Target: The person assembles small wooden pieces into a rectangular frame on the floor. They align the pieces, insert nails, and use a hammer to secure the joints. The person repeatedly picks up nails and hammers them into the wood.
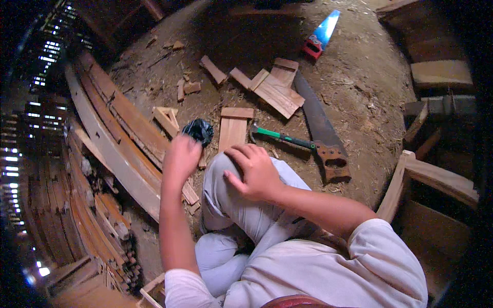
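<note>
My left hand [186,147] is at a crumpled black plastic bag [200,131], left of my raised knee. Its fingers are blurred and partly lost against the bag, so their grip is not clear. My right hand [252,172] rests on the knee of my light trousers, fingers spread and holding nothing. Just beyond that knee a short flat board [233,131] with a crosspiece at its far end lies on the ground. A hammer [281,136] with a green and black handle lies right of the board. Its handle end meets a wooden-handled handsaw [321,123].
Joined wooden pieces [275,92] lie farther ahead, with loose offcuts [213,70] to their left. A second saw [322,36], red-handled, lies at the far right. Long planks [118,149] are stacked on the left. A wooden frame [436,179] stands at right.
</note>
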Demonstrator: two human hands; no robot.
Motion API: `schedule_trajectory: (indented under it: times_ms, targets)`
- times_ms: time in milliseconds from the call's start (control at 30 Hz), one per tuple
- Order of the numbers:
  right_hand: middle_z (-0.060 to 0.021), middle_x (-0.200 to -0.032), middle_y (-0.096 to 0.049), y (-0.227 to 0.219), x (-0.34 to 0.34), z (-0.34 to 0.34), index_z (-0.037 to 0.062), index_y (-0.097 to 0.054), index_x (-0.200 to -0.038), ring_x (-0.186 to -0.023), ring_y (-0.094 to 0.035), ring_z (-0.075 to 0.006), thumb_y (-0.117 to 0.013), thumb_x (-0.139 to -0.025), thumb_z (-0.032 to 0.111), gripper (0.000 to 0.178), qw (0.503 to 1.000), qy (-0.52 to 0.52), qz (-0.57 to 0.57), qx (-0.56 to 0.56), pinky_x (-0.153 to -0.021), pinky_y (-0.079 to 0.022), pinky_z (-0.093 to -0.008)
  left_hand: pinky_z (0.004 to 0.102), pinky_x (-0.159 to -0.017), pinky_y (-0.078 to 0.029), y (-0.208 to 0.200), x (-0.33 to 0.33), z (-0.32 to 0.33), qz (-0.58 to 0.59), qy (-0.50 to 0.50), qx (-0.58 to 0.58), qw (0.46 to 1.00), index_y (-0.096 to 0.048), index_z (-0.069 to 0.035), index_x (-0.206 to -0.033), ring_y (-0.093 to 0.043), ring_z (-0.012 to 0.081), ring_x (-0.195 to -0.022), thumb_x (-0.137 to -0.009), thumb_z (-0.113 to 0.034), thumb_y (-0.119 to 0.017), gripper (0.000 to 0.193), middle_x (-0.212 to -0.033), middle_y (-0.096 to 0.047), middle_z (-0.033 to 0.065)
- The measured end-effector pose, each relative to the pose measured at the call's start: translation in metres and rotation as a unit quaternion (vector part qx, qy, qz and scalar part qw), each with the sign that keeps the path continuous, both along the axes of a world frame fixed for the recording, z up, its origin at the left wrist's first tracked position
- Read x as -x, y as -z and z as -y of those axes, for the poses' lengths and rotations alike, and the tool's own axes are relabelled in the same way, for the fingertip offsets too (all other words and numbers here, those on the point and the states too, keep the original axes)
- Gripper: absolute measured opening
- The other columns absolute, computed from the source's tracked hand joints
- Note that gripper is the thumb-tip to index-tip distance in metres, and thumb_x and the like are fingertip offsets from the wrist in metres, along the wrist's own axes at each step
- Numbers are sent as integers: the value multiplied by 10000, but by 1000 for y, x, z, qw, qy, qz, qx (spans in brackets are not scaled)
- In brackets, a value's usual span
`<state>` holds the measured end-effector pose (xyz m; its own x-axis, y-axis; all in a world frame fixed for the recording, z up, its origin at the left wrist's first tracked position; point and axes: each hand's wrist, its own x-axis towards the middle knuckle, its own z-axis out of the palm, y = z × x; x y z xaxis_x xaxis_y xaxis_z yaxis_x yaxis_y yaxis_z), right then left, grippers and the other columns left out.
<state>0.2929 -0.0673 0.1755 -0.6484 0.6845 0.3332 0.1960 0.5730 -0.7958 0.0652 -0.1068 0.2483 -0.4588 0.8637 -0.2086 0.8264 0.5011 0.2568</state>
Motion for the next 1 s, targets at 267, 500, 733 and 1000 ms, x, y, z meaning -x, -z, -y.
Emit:
schedule_trajectory:
  times_ms: [267, 500, 733, 1000]
  targets:
    - [-197, -1273, -623, -3, 2, 0, 42, -620, -1287, -1173, -574, -392, -678, -868, 342, 519, 1000, -19, 5, 6, -1031, -428, -491, 434, -840, -559, 74, 18, -167, 154, -59, -38, 986, -645, 49, -1141, -716, 358, -901, -785, -380, -841, 592, -998, -730, 248]
    - [-193, -1253, -632, 4, 3, -14, 41, -621, -1279, -1150, -584, -393, -683, -860, 334, 515, 999, -31, 1, 35, -1025, -431, -489, 469, -1256, -219, 220, 25, -138, 60, -75, 204, 974, 30, 75, -1587, -174, 466, -1537, -603, -562, -915, 1506, -1641, -149, 350]
    - [-198, -1264, -631, 5, 3, -21, 16, -608, -1289, -1154, -585, -389, -696, -846, 337, 554, 998, -28, 17, 51, -1022, -432, -489, 492, -1244, -262, 244, 13, -154, 131, -140, 200, 961, 150, 14, -1589, -230, 438, -1529, -583, -535, -953, 1590, -1649, -136, 339]
    - [-223, -1287, -613, 7, 8, -19, -25, -594, -1273, -1202, -574, -385, -669, -876, 385, 575, 996, -37, 19, 73, -1053, -421, -490, 491, -1224, -307, 222, 0, -153, 54, -125, 239, 962, 125, -13, -1601, -257, 429, -1517, -612, -572, -929, 1549, -1639, -174, 317]
